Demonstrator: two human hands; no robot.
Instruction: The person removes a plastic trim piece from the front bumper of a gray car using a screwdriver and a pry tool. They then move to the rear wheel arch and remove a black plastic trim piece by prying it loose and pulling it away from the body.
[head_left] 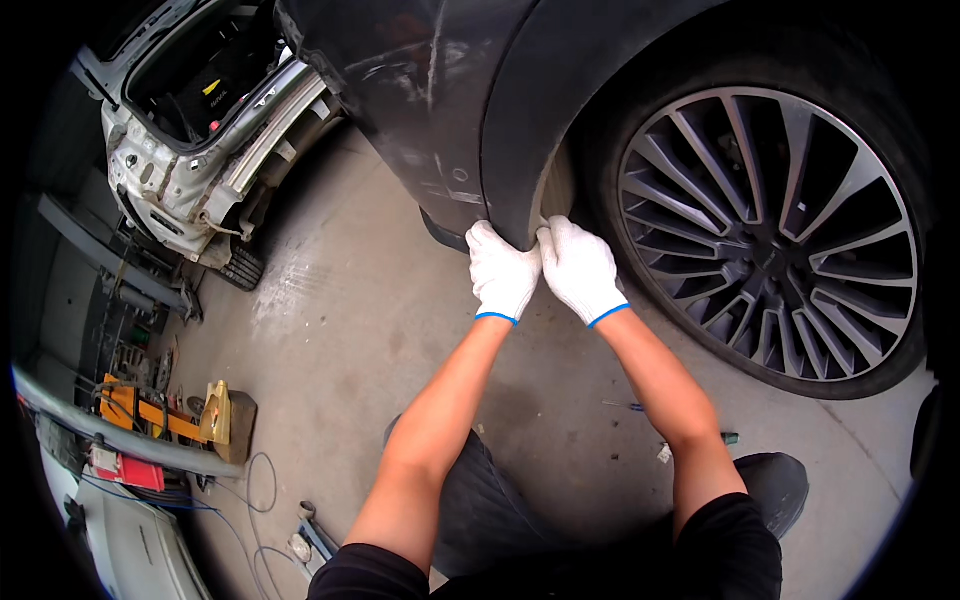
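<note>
Both of my hands wear white knit gloves with blue cuffs. They sit side by side at the lower end of a dark wheel arch trim, where it meets the scratched dark bumper. My left hand is closed on the outer side of the trim's lower tip. Beside it, my right hand is closed around the inner edge, near the tyre. Fingertips of both hands are hidden behind the gloves and trim. To the right stands the car's multi-spoke alloy wheel.
A stripped silver car body with its rear open stands at upper left. A yellow jug, an orange metal frame and a blue hose lie at left. On the concrete floor rests a screwdriver near my right forearm.
</note>
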